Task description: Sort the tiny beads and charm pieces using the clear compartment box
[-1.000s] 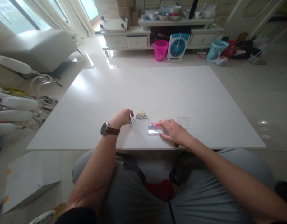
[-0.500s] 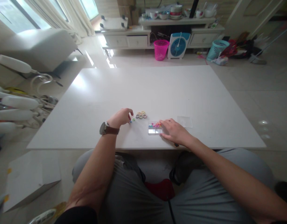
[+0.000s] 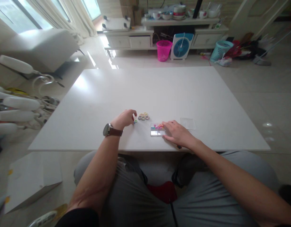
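Note:
My left hand (image 3: 128,118), with a watch (image 3: 107,129) on its wrist, is over the tabletop. Its fingers are apart and curved downward, one tip at or against a small green bead-like piece (image 3: 136,121) with a bit of blue beside it. Just right of those lie several small rings in pale and grey tones (image 3: 143,116), grouped together. My right hand (image 3: 176,130) grips the right end of a clear plastic box (image 3: 157,135), thumb at the near side and fingers at the far side. Small colourful pieces (image 3: 157,126) fill the box's far compartments; the near ones look bare.
A clear flat lid (image 3: 188,123) lies right of the box. A small dark object (image 3: 179,147) sits at the near edge of the white table (image 3: 145,88), partly under my right wrist. Beyond the table stand a pink basket (image 3: 164,50) and a blue fan (image 3: 181,47).
My left hand has shifted slightly right, and the blue piece now appears closer to the green one. My right hand stays on the box.

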Tool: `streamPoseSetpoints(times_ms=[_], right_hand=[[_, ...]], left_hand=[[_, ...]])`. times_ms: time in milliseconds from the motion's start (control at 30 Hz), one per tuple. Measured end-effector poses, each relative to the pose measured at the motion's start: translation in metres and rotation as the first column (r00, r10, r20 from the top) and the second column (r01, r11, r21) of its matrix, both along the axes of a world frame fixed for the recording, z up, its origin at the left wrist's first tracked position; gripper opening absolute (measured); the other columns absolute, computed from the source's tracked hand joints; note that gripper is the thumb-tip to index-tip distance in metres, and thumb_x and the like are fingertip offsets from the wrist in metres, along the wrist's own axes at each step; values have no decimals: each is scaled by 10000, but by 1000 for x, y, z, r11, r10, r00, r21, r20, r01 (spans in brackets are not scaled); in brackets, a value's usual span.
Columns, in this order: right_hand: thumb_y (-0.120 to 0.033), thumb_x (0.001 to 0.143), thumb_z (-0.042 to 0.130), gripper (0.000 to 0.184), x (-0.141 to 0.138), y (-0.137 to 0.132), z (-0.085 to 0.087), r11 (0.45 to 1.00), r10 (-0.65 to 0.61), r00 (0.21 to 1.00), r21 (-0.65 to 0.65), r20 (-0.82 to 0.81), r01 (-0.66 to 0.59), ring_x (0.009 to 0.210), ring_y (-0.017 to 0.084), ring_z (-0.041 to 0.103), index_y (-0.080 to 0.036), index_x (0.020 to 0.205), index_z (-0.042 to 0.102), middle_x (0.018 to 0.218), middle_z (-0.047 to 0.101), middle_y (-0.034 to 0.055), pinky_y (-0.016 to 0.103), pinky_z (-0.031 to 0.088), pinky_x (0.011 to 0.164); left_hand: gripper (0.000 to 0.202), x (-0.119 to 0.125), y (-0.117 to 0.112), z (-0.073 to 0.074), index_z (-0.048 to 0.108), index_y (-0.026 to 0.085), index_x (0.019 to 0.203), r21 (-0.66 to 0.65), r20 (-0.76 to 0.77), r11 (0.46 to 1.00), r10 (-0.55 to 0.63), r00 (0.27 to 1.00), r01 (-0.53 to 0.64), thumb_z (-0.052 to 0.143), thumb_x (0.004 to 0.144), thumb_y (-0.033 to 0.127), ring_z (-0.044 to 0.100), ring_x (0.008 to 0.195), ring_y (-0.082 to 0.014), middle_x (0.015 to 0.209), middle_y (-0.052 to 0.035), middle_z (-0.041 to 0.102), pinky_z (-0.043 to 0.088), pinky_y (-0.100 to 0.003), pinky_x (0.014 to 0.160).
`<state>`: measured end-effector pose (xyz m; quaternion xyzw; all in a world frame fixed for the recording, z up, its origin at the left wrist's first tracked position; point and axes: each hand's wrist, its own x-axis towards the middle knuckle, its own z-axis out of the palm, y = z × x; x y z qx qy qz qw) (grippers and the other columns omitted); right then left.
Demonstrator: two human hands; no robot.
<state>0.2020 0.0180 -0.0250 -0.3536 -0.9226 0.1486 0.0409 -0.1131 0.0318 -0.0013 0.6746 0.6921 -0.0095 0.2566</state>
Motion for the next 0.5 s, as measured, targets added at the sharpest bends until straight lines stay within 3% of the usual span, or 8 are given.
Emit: streamPoseSetpoints(times_ms=[100, 233, 367, 500], right_hand=[[-430, 947, 594, 592, 0, 0, 0, 1000, -4, 1000, -4, 7, 4, 1227, 334, 534, -121, 1444, 502, 1357, 631, 164, 473, 477, 1066], [-428, 949, 591, 591, 0, 0, 0, 1000, -12, 1000, -7, 14, 12, 1237, 338, 530, -120, 1445, 503, 1364, 627, 165, 469, 480, 1063], [-423, 944, 600, 596, 0, 0, 0, 1000, -15, 1000, -6, 23, 15, 1245, 340, 528, -130, 1452, 495, 1381, 616, 167, 476, 478, 1066], [-421, 945, 601, 598, -1, 1, -1, 1000, -16, 999, -8, 28, 16, 1253, 340, 521, -129, 1456, 493, 1394, 610, 164, 476, 470, 1078]], left_hand=[[419, -1, -1, 5, 711, 188, 1091, 14, -5, 1000, 14, 1000, -14, 626, 712, 30, 673, 762, -156, 939, -43, 762, 488, -243, 672], [259, 6, -5, 16, 730, 167, 990, 121, -30, 993, 11, 999, -7, 581, 793, 89, 649, 736, -160, 907, -61, 750, 479, -265, 697], [168, 27, -12, 25, 732, 175, 792, 155, 39, 980, -135, 990, 127, 570, 833, 162, 613, 684, -156, 754, -44, 717, 453, -275, 686], [166, 52, -16, 18, 735, 170, 749, 207, 103, 941, -294, 950, 268, 586, 824, 163, 586, 655, -150, 717, -44, 707, 444, -278, 671]])
